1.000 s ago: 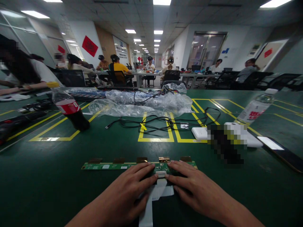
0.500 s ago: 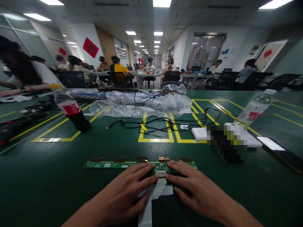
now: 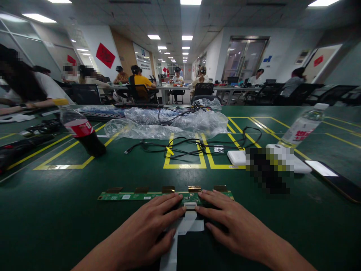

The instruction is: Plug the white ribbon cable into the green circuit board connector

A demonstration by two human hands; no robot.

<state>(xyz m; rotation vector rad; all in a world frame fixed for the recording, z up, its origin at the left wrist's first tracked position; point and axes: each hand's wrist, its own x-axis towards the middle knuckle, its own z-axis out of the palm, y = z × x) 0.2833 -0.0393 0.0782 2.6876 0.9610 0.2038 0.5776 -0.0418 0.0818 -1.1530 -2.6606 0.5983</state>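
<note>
A long, narrow green circuit board (image 3: 132,197) lies across the table in front of me, with several copper-coloured flex tabs along its far edge. On its near edge sits a white connector (image 3: 190,206), from which a white flat ribbon cable (image 3: 189,226) runs toward me. My left hand (image 3: 153,226) rests over the board with fingers stretched out, one fingertip at the connector's left end. At the right end is a fingertip of my right hand (image 3: 229,220), whose other fingers also lie extended on the board. The hands cover parts of the board and cable.
Beyond the board lie tangled black cables (image 3: 183,146) and crumpled clear plastic wrap (image 3: 166,124). A cola bottle (image 3: 83,131) stands at left. To the right are a clear bottle (image 3: 303,126), a white device (image 3: 236,157) and a phone (image 3: 335,180). A co-worker (image 3: 50,84) sits at far left.
The whole view shifts slightly, so everything appears a little further left and up. Both hands keep the same placement on the board and connector.
</note>
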